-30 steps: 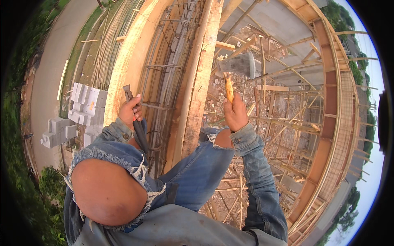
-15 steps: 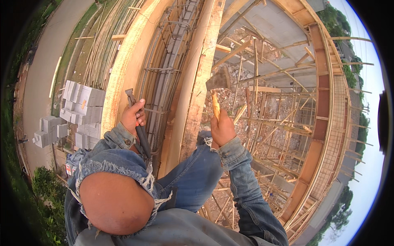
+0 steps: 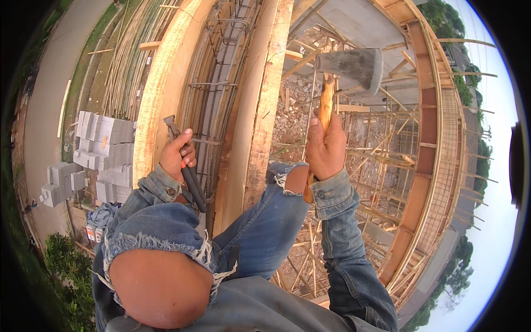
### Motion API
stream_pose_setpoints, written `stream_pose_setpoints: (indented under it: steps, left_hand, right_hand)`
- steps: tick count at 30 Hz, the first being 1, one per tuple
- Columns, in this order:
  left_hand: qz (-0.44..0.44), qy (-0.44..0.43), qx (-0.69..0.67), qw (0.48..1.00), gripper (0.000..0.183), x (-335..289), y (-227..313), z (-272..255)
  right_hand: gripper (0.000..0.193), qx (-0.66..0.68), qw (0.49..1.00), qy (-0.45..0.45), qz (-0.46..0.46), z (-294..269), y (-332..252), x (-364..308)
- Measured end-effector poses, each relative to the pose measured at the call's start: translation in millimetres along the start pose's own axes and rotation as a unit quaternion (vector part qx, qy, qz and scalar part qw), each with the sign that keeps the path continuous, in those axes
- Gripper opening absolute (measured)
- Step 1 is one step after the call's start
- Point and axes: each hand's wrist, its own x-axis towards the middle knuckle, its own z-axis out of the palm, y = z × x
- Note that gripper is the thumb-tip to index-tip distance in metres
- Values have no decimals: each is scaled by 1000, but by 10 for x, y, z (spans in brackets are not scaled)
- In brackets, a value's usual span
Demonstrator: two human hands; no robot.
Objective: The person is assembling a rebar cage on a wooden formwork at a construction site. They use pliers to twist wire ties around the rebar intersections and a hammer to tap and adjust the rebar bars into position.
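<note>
My right hand [image 3: 326,145] is closed round the wooden handle of a hatchet [image 3: 349,65]. Its broad grey blade points to the right, held up above the right side of the timber formwork. In my closed left hand [image 3: 178,155] are dark pincers [image 3: 192,187], jaws at the top and long handles hanging below the fist. A small orange-red spot shows at the fingers. That hand is over the formwork trough, near its left board [image 3: 160,83]. Under it runs a steel rebar cage [image 3: 213,84], between that board and the right board [image 3: 265,110].
My bare knee [image 3: 157,288] and torn jeans fill the lower left. Stacked grey blocks [image 3: 102,141] and bamboo poles [image 3: 133,66] lie far below on the left. On the right, wooden props [image 3: 381,160] rise from rubble beside a curved formwork beam [image 3: 428,122].
My right hand has moved right and up, and the hatchet blade has swung up and turned broadside to the right. My left hand keeps its hold on the pincers almost in place.
</note>
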Motion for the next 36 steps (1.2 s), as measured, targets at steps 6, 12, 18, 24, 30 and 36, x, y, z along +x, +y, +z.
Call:
stream_pose_setpoints:
  steps: [6,12,18,24,30,36]
  left_hand:
    - [3,-23,-5,1000,24,12,45,-12]
    - [12,-37,-14,999,28,-27,14,-36]
    - [-5,-40,-22,999,28,26,23,-18]
    - [-12,-49,-4,999,26,44,-16,-69]
    - [-14,-38,-11,999,25,77,-9,21]
    - [-43,-5,4,999,26,77,-13,55]
  right_hand:
    - [20,-181,983,-27,-34,526,124,-165]
    - [15,-49,993,38,-104,-143,29,91]
    - [21,-222,969,-105,-7,507,202,-85]
    - [24,-74,995,-30,-53,84,186,-19]
    - [24,-113,991,-15,74,310,40,-101]
    - [23,-87,995,-54,11,-129,84,76]
